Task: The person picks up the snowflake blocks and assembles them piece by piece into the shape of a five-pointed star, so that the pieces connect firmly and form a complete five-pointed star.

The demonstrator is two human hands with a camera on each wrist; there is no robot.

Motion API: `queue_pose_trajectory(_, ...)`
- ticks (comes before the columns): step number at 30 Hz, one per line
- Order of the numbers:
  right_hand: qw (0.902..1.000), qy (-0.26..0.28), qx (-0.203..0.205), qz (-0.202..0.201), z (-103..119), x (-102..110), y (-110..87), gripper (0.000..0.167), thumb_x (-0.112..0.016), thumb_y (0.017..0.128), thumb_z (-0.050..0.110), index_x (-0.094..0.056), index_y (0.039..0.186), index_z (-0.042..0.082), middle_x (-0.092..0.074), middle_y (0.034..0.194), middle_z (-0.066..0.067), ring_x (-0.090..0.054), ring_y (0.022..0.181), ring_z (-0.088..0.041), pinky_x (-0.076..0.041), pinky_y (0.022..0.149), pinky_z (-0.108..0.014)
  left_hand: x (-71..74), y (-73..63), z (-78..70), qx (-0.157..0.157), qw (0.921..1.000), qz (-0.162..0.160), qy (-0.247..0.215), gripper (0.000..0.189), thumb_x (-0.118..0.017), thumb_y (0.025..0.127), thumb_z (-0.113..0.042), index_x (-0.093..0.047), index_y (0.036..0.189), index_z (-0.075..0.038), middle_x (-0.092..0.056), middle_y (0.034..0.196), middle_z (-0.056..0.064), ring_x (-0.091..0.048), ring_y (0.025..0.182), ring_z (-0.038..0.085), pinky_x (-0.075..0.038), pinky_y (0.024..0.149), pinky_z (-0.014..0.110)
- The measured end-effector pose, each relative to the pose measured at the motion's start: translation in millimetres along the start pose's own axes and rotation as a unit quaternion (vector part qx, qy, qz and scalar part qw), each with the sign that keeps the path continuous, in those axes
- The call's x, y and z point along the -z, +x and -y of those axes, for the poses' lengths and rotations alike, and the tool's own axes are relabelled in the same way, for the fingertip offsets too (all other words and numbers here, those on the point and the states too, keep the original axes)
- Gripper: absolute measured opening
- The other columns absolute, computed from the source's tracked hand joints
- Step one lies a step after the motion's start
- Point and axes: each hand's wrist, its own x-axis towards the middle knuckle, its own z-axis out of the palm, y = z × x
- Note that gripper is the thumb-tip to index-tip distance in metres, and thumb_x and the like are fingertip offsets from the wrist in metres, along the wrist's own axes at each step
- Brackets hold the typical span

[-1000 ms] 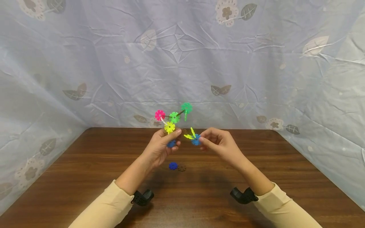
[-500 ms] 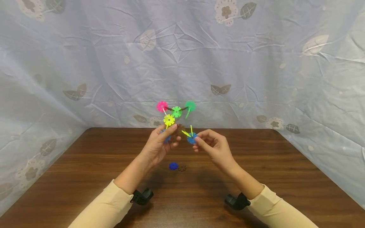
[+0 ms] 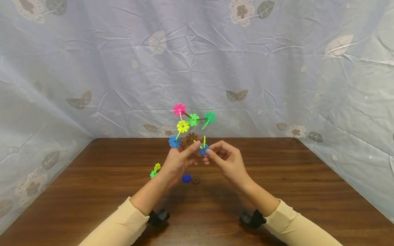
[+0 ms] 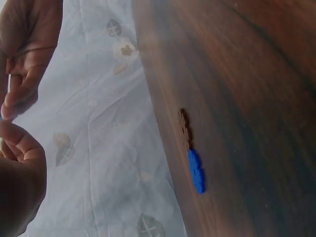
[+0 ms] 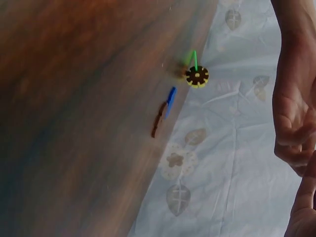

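Floral curtain (image 3: 135,68) and wood-grain table (image 3: 221,201), with notched discs in two hands

Landmark: one dark blue disc (image 3: 186,178), lying on the table. To its right, one flat brown disc (image 3: 196,180); in the left wrist view the two appear to touch.

Above the landmark: one disc assembly (image 3: 183,126), raised in the left hand (image 3: 176,165). Thumb extended, fingers bent behind, gripping the assembly near its raised brown disc (image 3: 191,137) — exact contact hidden. Other members: pink disc (image 3: 179,109), bright green disc (image 3: 193,120), darker green disc (image 3: 210,117), left light blue disc (image 3: 174,141).

Above and right of the landmark: right hand (image 3: 226,158), thumb and finger closed in a pinch on the right light blue disc (image 3: 204,149), which carries yellow pieces (image 3: 204,140) set edge-on.

Left of the landmark: a yellow-and-green cluster (image 3: 155,170), partly behind the left forearm.

Changes: over the last second the pink disc has risen farther above the landmark. The right light blue disc has come in toward the left thumb — contact unclear. The left light blue disc, formerly part-covered, shows whole; the cluster has come into view.
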Motion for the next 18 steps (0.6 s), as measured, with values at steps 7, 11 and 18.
queue_pose_trajectory(7, 0.9999, 0.007, 0.007, -0.005, -3.8, -4.2, -0.8, 0.014, -0.064, 0.103, 0.002, -0.062, 0.107, -0.012, -0.077, 0.092, 0.004, -0.076, 0.081, -0.009, -0.066, 0.078, -0.032, -4.9, -0.6, 2.6, -0.004, 0.9998, -0.016, 0.010, 0.017, -0.065, 0.101, -0.022, -0.058, 0.113, -0.012, -0.064, 0.096, -0.010, -0.060, 0.083, 0.008, -0.050, 0.071, 0.023)
queue_pose_trajectory(11, 0.9999, 0.007, 0.010, -0.004, -3.5, -6.2, -1.1, 0.014, -0.064, 0.102, 0.001, -0.062, 0.106, -0.013, -0.077, 0.092, 0.005, -0.075, 0.081, -0.008, -0.066, 0.077, -0.031, -5.6, -1.2, 3.2, -0.009, 0.9998, -0.015, 0.011, 0.013, -0.066, 0.101, -0.021, -0.055, 0.094, -0.017, -0.058, 0.085, -0.011, -0.054, 0.081, 0.008, -0.049, 0.070, 0.023)
queue_pose_trajectory(18, 0.9999, 0.005, 0.012, -0.001, -5.5, -7.6, -1.7, 0.015, -0.063, 0.102, 0.000, -0.061, 0.106, -0.014, -0.076, 0.092, 0.007, -0.075, 0.081, -0.007, -0.065, 0.077, -0.030, -5.7, -1.2, 4.1, -0.014, 0.9993, -0.024, 0.025, 0.007, -0.068, 0.101, -0.021, -0.064, 0.103, -0.015, -0.066, 0.086, -0.012, -0.058, 0.082, 0.008, -0.050, 0.068, 0.024)
